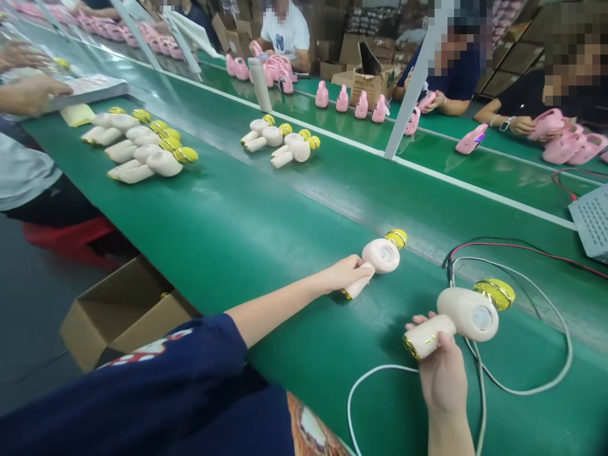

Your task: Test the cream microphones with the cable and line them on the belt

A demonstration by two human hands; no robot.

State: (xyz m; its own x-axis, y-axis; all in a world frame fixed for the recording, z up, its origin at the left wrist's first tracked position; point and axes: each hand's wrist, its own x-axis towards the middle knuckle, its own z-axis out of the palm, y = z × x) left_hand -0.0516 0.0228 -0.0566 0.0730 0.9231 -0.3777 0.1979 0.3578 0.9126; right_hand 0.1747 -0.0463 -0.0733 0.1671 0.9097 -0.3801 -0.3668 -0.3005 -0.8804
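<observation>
My left hand [349, 273] stretches forward over the green table and is closed around the handle of a cream hairdryer-shaped device [380, 255] with a round yellow end. Nearer to me, my right hand [443, 370] grips the handle of a second cream hairdryer-shaped device [468, 315]. Its yellow ribbed end points away to the right, and a pale round disc shows on its body. A white cable [567, 354] loops on the table behind and beside my right hand.
More cream devices lie on the green table in a left group [164, 161] and a middle group [273, 136]. A cardboard box [126, 310] stands below the left edge. White posts [418, 82] rise beyond. Co-workers across handle pink devices [551, 123]; another person's hand [28, 92] is at left.
</observation>
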